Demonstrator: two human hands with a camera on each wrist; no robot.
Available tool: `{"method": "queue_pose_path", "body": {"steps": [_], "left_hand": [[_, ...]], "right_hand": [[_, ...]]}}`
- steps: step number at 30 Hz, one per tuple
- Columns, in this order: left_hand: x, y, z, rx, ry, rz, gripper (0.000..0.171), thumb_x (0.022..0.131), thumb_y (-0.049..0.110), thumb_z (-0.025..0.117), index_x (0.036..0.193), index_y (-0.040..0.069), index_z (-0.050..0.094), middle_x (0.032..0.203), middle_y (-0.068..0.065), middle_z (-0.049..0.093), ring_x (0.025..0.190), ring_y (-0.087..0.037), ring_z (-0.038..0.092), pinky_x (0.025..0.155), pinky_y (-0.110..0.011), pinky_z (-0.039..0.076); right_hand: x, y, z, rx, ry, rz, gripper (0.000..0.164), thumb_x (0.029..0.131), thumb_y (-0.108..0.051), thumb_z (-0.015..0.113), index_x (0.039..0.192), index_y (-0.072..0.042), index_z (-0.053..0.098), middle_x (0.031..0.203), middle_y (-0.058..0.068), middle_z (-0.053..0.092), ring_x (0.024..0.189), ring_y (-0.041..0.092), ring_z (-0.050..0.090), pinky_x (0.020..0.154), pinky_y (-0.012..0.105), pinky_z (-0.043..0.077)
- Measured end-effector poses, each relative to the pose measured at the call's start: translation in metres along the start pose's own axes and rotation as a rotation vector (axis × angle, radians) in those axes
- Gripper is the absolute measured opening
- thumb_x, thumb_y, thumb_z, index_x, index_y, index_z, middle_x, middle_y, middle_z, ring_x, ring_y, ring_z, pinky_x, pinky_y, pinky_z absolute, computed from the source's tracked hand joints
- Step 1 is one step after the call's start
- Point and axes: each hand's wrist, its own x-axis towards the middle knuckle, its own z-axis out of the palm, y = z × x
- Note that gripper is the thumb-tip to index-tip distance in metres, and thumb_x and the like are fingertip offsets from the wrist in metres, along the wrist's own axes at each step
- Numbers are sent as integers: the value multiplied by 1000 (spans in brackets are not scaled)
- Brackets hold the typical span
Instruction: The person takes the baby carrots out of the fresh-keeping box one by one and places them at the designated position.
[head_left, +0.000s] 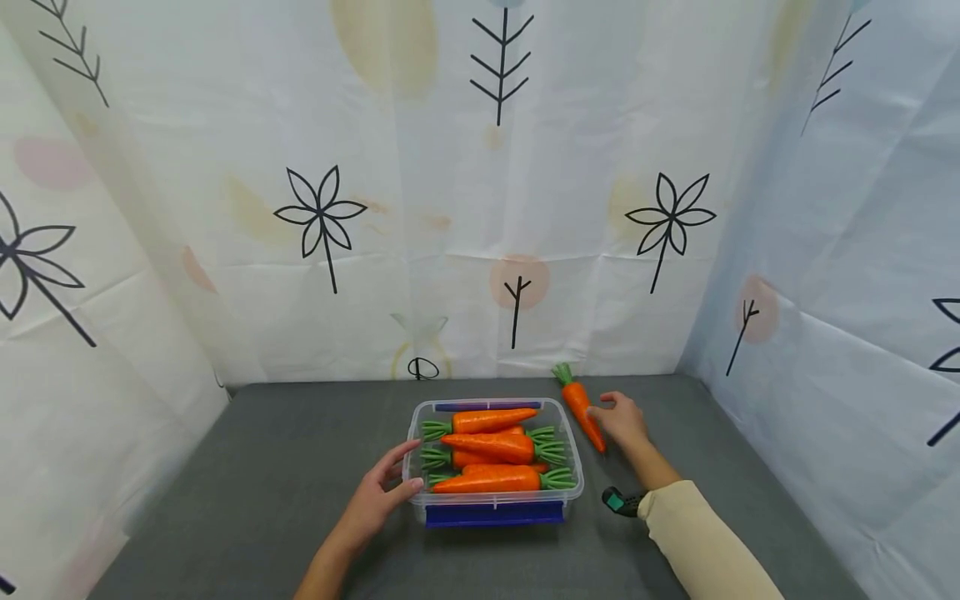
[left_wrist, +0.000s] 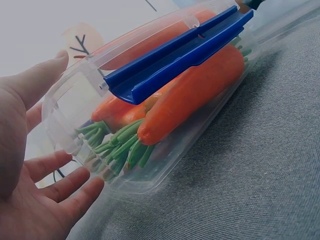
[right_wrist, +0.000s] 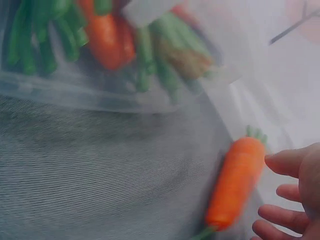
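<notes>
A flat, dark grey tabletop [head_left: 315, 467] with a finely ribbed, cloth-like texture carries a clear, rectangular, blue-clipped plastic box [head_left: 495, 498] near its middle and, just beside that box on the right, one loose, tapering orange carrot [head_left: 581, 408] lying aslant, its green leafy end toward the back.

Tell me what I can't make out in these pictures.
Lower carrots, head view: mostly hidden by the upper carrots; no sure count.
Box, right wrist view: blurred, cut off by the top and left edges.
Right hand, right wrist view: cut off by the right edge.
Left hand, left wrist view: cut off by the left and bottom edges.
</notes>
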Motion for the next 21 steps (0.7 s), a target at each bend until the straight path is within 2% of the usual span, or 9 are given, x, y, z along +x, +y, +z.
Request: {"method": "queue_pose_path", "body": {"steps": [4, 11, 21], "left_hand": [[0, 0, 0, 1, 0, -3, 52, 92, 15, 67, 141, 18, 50, 138, -22, 50, 121, -40, 49, 93, -51, 46], [1, 0, 0, -2, -3, -2, 52, 93, 15, 66, 142, 18, 50, 138, -22, 49, 121, -39, 49, 94, -52, 45], [1, 1, 1, -5, 7, -18, 52, 92, 16, 67, 141, 19, 50, 140, -20, 47, 121, -39, 49, 94, -52, 45]], "right_hand": [[2, -14, -10, 31, -22, -20, 48, 93, -23, 65, 129, 6, 53, 122, 30, 57, 106, 43, 56, 85, 52, 46], [5, -48, -26, 30, -41, -98, 48, 95, -24, 63, 132, 3, 52, 125, 28, 55, 108, 43, 54, 87, 52, 45], [3, -99, -38, 55, -175, -207, 51, 96, -27, 63, 137, -1, 49, 135, 26, 49, 119, 41, 49, 95, 54, 42]]}}
